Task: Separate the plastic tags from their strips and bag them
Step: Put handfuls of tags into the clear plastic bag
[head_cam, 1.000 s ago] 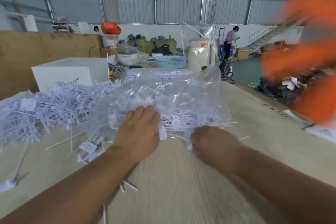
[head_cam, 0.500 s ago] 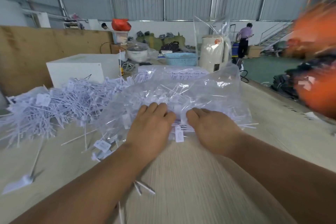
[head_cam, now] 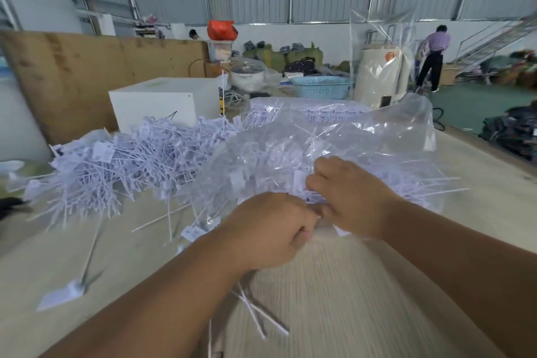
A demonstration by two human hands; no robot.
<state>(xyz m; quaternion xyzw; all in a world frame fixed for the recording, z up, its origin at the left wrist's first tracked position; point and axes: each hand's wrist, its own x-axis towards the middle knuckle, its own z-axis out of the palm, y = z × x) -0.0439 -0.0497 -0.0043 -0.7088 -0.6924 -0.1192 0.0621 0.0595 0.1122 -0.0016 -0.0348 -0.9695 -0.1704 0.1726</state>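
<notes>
Loose pile of tags (head_cam: 122, 166) lies at left on the surface (head_cam: 334, 285), untouched. Clear bag (head_cam: 334, 154), already part filled with tags, lies centre to right. Recommended: keep the bag mouth gathered and low so no tags spill. Left hand (head_cam: 270, 234) is clenched, knuckles up, apparently grasping the near bag edge. Right hand (head_cam: 348, 197), touching it, curls down, pinching plastic at the same edge.
</notes>
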